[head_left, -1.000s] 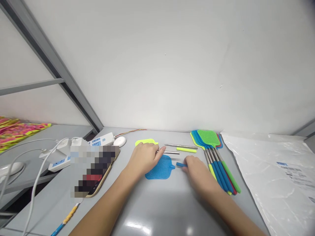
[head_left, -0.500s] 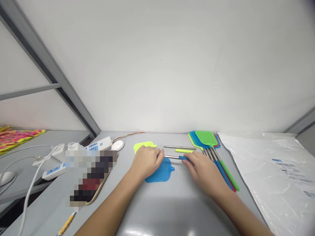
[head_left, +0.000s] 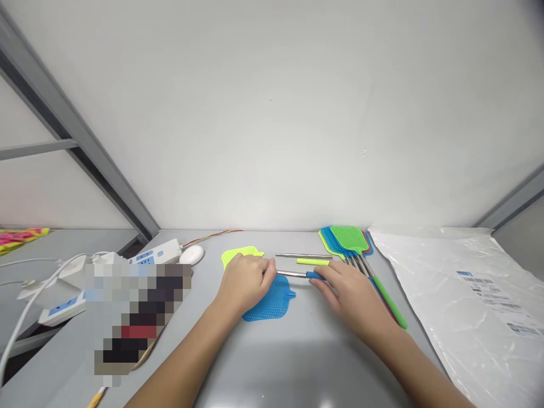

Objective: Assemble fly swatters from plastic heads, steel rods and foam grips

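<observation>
My left hand [head_left: 246, 282] is closed around one end of a thin metal rod [head_left: 291, 274], which lies level between my hands. My right hand [head_left: 346, 292] pinches the blue handle grip [head_left: 311, 275] at the rod's other end; most of the grip is hidden by the fingers. Under and beside my left hand lies a blue fly swatter head [head_left: 272, 300], flat, its neck pointing right. Just behind that hand is a yellow swatter head [head_left: 240, 253], partly covered. Beyond the held rod lie a loose metal rod [head_left: 304, 256] and a yellow handle grip [head_left: 312, 262].
Fly swatters [head_left: 349, 239] in several colours are stacked at the back right, by a white plastic mailing bag [head_left: 450, 294]. On the left are a power strip [head_left: 164, 252], a round white object [head_left: 191, 255], white cables and a pixelated object [head_left: 144, 317]. A wall stands behind the table.
The camera view has turned slightly right, so everything sits a little further left. Both hands keep their hold on the rod and blue grip, with slightly more bare metal showing between them.
</observation>
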The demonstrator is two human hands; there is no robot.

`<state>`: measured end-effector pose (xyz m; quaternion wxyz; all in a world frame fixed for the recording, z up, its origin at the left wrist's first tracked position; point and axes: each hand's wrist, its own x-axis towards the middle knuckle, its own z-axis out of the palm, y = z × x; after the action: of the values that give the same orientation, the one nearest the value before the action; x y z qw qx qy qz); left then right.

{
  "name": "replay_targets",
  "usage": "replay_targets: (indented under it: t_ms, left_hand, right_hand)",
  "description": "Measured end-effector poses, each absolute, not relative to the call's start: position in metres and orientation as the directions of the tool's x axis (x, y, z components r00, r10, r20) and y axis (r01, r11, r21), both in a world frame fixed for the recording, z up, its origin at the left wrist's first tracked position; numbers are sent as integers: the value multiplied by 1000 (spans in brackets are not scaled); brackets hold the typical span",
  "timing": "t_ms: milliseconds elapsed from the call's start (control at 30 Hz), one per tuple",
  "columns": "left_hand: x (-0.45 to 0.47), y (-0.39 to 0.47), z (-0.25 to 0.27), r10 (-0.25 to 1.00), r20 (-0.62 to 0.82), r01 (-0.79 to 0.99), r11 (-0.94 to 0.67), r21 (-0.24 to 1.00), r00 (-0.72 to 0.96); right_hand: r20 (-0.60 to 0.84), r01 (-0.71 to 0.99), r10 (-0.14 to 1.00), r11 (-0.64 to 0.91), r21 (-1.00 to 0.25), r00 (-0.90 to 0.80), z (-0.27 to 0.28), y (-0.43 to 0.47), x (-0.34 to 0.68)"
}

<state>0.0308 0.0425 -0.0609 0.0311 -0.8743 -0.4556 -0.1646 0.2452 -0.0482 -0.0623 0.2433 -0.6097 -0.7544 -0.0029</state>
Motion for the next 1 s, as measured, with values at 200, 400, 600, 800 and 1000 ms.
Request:
replay_targets:
  t_ms: [200,400,600,800,1000]
  left_hand:
    - [30,42,-58,791,345,817,-568,104,506]
    - [32,41,-60,781,336,805,-585,100,526]
    - [33,39,-58,776,349,805,-586,90,526]
    - [33,39,-56,778,356,815,-575,74,517]
    - [34,38,-56,777,361,817,-573,63,516]
  right_hand:
    - [365,928,921,247,-278,-136,-60,-47,249]
    - [375,923,918,250,-294,-129,-62,-47,248]
    - [374,922,919,246,-299,-124,-62,-46,249]
    - [386,929,911,261,-262,-147,-64,-46,250]
    - [382,934,916,235,-270,-120,-65,-45,249]
